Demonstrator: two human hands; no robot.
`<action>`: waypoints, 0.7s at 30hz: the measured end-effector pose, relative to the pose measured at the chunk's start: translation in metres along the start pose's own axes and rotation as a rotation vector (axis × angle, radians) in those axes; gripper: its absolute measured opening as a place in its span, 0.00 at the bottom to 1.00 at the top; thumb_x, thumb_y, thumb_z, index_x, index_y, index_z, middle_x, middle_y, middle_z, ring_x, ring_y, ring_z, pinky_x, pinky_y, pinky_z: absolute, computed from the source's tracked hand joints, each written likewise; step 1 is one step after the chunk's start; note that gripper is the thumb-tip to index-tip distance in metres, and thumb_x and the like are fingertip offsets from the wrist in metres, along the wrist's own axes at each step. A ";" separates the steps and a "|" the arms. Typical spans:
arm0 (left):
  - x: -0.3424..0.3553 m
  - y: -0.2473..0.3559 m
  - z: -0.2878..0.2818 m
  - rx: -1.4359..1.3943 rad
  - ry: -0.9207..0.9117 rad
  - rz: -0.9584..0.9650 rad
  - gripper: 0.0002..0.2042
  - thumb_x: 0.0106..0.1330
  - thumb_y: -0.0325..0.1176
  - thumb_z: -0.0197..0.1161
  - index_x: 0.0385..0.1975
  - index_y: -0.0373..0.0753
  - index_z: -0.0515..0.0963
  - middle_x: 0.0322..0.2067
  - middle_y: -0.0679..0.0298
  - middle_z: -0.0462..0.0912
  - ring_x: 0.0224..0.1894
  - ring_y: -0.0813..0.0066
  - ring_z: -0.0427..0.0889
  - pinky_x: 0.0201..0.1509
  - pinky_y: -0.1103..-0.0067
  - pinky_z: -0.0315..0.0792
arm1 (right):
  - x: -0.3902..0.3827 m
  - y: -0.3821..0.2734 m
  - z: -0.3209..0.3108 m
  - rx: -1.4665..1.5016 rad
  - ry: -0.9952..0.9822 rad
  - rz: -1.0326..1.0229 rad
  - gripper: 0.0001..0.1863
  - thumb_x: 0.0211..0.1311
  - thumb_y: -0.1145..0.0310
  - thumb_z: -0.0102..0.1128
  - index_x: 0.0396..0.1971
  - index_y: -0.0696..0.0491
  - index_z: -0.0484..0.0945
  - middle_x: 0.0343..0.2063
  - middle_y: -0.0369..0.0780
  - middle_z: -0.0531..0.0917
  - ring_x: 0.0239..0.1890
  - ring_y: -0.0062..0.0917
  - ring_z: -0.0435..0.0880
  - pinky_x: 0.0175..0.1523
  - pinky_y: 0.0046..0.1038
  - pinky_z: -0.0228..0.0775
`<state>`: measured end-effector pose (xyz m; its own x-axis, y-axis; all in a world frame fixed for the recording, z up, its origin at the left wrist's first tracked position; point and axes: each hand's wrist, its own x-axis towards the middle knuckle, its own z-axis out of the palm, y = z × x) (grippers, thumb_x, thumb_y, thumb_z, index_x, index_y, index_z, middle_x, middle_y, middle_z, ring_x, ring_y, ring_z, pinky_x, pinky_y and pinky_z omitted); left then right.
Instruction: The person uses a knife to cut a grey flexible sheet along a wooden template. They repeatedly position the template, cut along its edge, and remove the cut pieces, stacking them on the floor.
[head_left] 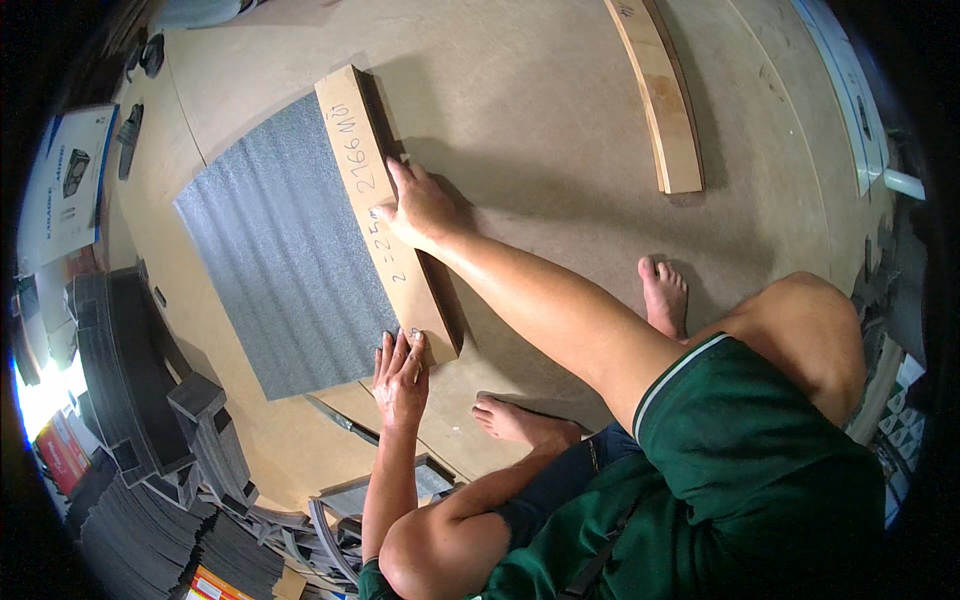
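"Which hand is nearest you?"

"My left hand (pixel 400 385). Its grip is released: fingers outstretched at the near right corner of the rippled grey foam sheet (pixel 290 250), thumb by the near end of the long, straight, tan, wood-like bar with dark handwriting (pixel 384 252)."

"And the right?"

"My right hand (pixel 422 205) is farther out, grasping the bar's right edge about midway, thumb on top. I can't see how far the fingers reach underneath."

"How does the bar lie?"

"Along the foam's right side, long axis running away from me and slanting left. I'd judge that slant matters most: my right hand comes across it; my left meets its near end."

"Beyond that?"

"A second tan bar (pixel 655 95), right and well apart, on the beige floor (pixel 530 100)."
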<state>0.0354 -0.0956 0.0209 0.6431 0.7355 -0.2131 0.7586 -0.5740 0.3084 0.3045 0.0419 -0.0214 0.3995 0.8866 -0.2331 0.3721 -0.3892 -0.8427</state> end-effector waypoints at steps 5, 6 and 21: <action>0.002 0.001 0.000 0.002 0.025 -0.016 0.25 0.66 0.29 0.71 0.64 0.54 0.84 0.65 0.54 0.83 0.69 0.44 0.79 0.73 0.54 0.72 | 0.007 -0.006 -0.009 -0.109 -0.116 -0.003 0.51 0.64 0.55 0.76 0.83 0.45 0.56 0.72 0.52 0.68 0.74 0.49 0.68 0.77 0.45 0.63; 0.002 0.001 0.000 -0.004 0.026 -0.009 0.26 0.65 0.28 0.71 0.64 0.52 0.83 0.66 0.55 0.82 0.70 0.43 0.78 0.74 0.55 0.72 | 0.012 -0.009 -0.011 -0.266 -0.099 -0.101 0.48 0.64 0.55 0.76 0.82 0.43 0.60 0.74 0.50 0.67 0.75 0.49 0.66 0.78 0.48 0.60; 0.002 0.008 -0.010 -0.024 0.028 -0.040 0.28 0.65 0.32 0.73 0.68 0.55 0.80 0.69 0.57 0.79 0.73 0.44 0.73 0.76 0.51 0.68 | 0.010 -0.103 -0.022 -1.464 -0.548 -0.343 0.80 0.34 0.22 0.79 0.80 0.61 0.53 0.78 0.52 0.61 0.81 0.45 0.56 0.83 0.66 0.17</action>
<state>0.0412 -0.0954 0.0317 0.6091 0.7676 -0.1995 0.7805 -0.5356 0.3225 0.2886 0.0857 0.0735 -0.0830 0.8316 -0.5492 0.9512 0.2304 0.2053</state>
